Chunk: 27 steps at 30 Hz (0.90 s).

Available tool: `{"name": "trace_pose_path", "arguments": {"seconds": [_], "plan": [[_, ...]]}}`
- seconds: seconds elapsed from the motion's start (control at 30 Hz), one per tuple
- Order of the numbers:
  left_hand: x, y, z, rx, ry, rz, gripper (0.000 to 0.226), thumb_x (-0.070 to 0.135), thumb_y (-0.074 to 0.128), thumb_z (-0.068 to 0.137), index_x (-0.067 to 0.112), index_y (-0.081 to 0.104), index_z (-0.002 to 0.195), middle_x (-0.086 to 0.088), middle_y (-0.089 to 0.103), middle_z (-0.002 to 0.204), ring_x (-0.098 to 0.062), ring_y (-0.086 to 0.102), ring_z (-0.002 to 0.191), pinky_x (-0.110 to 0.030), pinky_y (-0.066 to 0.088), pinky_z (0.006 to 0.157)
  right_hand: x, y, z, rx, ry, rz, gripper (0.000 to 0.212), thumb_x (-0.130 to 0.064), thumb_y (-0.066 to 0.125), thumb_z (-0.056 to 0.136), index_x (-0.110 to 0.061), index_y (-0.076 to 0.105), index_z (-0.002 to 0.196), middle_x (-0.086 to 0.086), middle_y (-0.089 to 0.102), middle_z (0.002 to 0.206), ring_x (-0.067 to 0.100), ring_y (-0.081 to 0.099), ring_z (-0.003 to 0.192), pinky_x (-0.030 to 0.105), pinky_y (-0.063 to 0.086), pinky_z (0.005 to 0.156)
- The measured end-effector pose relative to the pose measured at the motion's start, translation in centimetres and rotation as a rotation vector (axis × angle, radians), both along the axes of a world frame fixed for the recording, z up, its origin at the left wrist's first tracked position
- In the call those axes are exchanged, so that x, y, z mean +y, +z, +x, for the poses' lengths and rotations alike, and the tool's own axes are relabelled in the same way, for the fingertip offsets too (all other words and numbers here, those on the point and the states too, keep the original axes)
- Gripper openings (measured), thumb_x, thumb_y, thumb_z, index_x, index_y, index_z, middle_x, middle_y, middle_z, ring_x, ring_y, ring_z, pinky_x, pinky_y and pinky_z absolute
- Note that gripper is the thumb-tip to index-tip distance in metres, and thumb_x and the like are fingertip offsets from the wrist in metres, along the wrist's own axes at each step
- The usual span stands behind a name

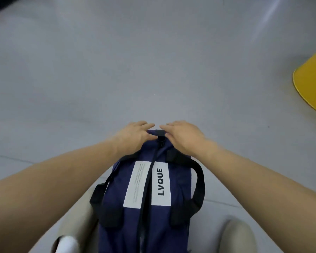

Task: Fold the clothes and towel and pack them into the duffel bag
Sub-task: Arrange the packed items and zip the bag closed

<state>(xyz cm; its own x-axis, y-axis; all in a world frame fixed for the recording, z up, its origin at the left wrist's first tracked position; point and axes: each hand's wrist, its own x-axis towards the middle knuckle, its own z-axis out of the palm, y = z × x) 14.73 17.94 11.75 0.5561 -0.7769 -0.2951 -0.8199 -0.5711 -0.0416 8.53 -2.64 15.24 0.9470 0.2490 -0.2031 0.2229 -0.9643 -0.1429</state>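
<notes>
A navy duffel bag (177,181) with black handles and white "LVQUE" labels lies lengthwise between my legs on the grey floor. Its top zipper runs down the middle and looks closed along most of its length. My left hand (133,135) rests on the far end of the bag, fingers curled over the fabric. My right hand (182,136) sits on the same end, its fingertips at the black zipper tab (160,134). No clothes or towel are in view; the bag's contents are hidden.
Grey floor (153,61) stretches ahead of the bag. A yellow rounded object (312,81) lies at the right edge. My beige trouser legs (235,236) flank the bag near the bottom, with a white shoe (67,243) at lower left.
</notes>
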Motion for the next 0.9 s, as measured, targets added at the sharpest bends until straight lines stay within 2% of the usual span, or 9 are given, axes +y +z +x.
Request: {"name": "trace_pose_path", "arguments": {"seconds": [0.07,0.13,0.2,0.27,0.4,0.5,0.6,0.7,0.9], "plan": [[-0.4,-3.0,0.0,0.008,-0.051,0.031,0.057,0.022,0.04,0.102,0.043,0.031,0.154,-0.003,0.017,0.166,-0.028,0.025,0.147,-0.041,0.025,0.119,-0.2,-2.3,0.1,-0.006,0.091,-0.045,0.041,-0.031,0.035,0.105,-0.027,0.038,0.145,-0.001,0.054,0.135,0.026,0.048,0.122,0.041,0.044,0.099],[-0.3,-5.1,-0.1,0.025,-0.031,-0.044,0.056,0.02,0.048,0.1,0.041,0.039,0.151,-0.004,0.024,0.164,-0.03,0.028,0.147,-0.044,0.028,0.118,-0.8,-4.5,-0.5,0.052,0.075,-0.075,0.047,-0.037,0.03,0.107,-0.03,0.028,0.153,0.0,0.039,0.154,0.027,0.033,0.141,0.042,0.032,0.113],[-0.2,-6.1,-0.5,0.002,-0.026,-0.213,0.045,0.01,0.063,0.088,0.032,0.067,0.128,-0.01,0.049,0.15,-0.036,0.048,0.135,-0.05,0.045,0.106,-1.6,-6.1,-1.4,0.075,0.03,-0.04,0.044,-0.04,0.03,0.107,-0.032,0.041,0.149,-0.001,0.032,0.16,0.025,0.02,0.149,0.041,0.023,0.119],[0.4,-7.0,-0.9,-0.044,-0.019,-0.29,0.042,0.003,0.069,0.079,0.027,0.074,0.113,-0.012,0.057,0.142,-0.039,0.054,0.128,-0.053,0.05,0.1,-1.9,-7.0,-1.8,0.044,-0.014,0.044,0.04,-0.04,0.033,0.106,-0.033,0.054,0.14,-0.004,0.033,0.16,0.023,0.017,0.151,0.038,0.02,0.119],[0.3,-8.0,-1.5,-0.123,0.004,-0.201,0.071,0.009,0.058,0.087,0.033,0.04,0.152,-0.014,0.022,0.164,-0.039,0.029,0.146,-0.052,0.029,0.117,-2.2,-8.0,-2.3,0.012,-0.074,0.092,0.043,-0.042,0.033,0.107,-0.031,0.052,0.144,-0.005,0.03,0.162,0.023,0.011,0.154,0.038,0.015,0.122],[-0.3,-8.0,-2.0,-0.13,0.016,-0.145,0.074,0.012,0.047,0.094,0.035,0.019,0.159,-0.011,0.008,0.168,-0.036,0.017,0.151,-0.051,0.018,0.121,-2.1,-8.0,-2.7,-0.016,-0.063,0.072,0.046,-0.043,0.031,0.107,-0.03,0.049,0.146,-0.002,0.027,0.163,0.024,0.009,0.154,0.04,0.014,0.122],[-0.5,-7.9,-2.0,-0.156,-0.021,-0.233,0.056,0.01,0.062,0.088,0.03,0.054,0.14,-0.011,0.039,0.157,-0.036,0.037,0.142,-0.051,0.032,0.115,-2.3,-7.9,-3.0,-0.01,-0.083,0.097,0.044,-0.043,0.032,0.106,-0.03,0.052,0.144,-0.001,0.025,0.164,0.024,0.01,0.153,0.04,0.015,0.121],[0.1,-8.2,-1.7,-0.183,-0.016,-0.228,0.052,0.008,0.069,0.079,0.025,0.064,0.128,-0.01,0.046,0.152,-0.037,0.043,0.139,-0.052,0.036,0.113,-2.5,-8.1,-3.1,-0.021,-0.082,0.118,0.043,-0.043,0.034,0.106,-0.031,0.054,0.142,-0.002,0.026,0.164,0.022,0.011,0.153,0.039,0.016,0.121],[-0.1,-8.5,-2.2,-0.193,0.046,-0.17,0.082,0.006,0.051,0.086,0.028,0.021,0.159,-0.012,0.011,0.167,-0.036,0.028,0.144,-0.053,0.022,0.12,-2.8,-8.8,-3.3,-0.12,-0.09,0.149,0.036,-0.032,0.043,0.103,-0.027,0.063,0.133,0.004,0.041,0.156,0.028,0.025,0.15,0.045,0.029,0.116]]}}
